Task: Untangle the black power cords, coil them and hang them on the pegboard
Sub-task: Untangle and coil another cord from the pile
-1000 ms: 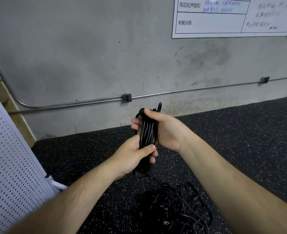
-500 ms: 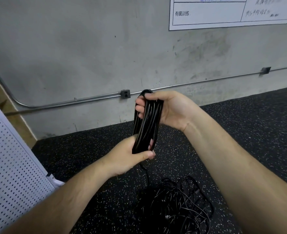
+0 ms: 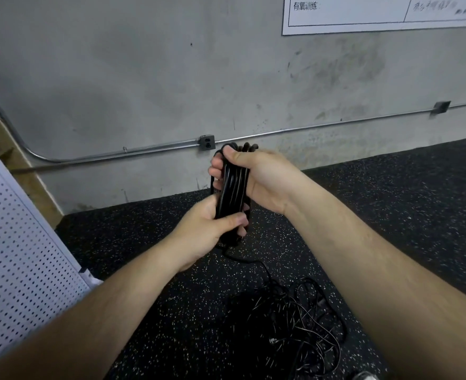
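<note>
A black power cord coil (image 3: 232,187) is held upright in front of me as a long flat bundle of several loops. My right hand (image 3: 256,178) grips its upper end, thumb across the top. My left hand (image 3: 212,231) grips its lower end, thumb across the front. One strand runs from the bottom of the coil down to a tangled pile of black cords (image 3: 286,330) on the floor below my arms. The white pegboard (image 3: 15,242) leans at the left edge of the view.
A grey concrete wall (image 3: 144,78) stands ahead, with a metal conduit (image 3: 116,154) and an outlet box (image 3: 207,142) low on it. A whiteboard (image 3: 377,12) hangs at the upper right. The floor is black speckled rubber (image 3: 404,193).
Both hands slid apart along the coil, the right to the top and the left to the bottom, stretching it into a longer flat bundle. The view tilted slightly downward.
</note>
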`<action>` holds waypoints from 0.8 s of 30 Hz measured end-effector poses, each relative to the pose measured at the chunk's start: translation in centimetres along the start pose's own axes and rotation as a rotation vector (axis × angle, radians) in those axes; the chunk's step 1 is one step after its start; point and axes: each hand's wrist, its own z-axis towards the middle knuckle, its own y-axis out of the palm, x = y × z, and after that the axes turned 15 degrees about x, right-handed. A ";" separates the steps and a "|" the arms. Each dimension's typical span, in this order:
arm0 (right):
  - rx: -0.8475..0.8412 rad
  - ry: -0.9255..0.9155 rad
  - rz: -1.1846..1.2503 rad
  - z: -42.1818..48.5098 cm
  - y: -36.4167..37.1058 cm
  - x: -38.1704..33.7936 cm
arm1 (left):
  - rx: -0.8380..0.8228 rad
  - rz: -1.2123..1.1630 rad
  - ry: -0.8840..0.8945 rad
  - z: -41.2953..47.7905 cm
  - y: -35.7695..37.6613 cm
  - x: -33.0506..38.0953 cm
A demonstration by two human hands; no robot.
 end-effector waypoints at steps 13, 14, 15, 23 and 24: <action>-0.145 0.101 -0.780 2.9 -11.4 9.5 | 0.176 -0.253 0.014 0.5 -4.2 2.8; -0.207 0.163 -0.860 3.1 -11.2 11.3 | 0.185 -0.264 0.024 0.4 -4.7 3.0; -0.262 0.215 -0.920 3.1 -10.7 12.9 | 0.194 -0.276 0.030 0.3 -5.1 3.2; -0.262 0.267 -0.964 2.3 -6.7 20.9 | 0.247 -0.310 0.024 -0.4 -8.0 3.4; -0.220 0.262 -0.924 2.4 -6.3 21.2 | 0.254 -0.309 0.020 -0.4 -8.3 3.3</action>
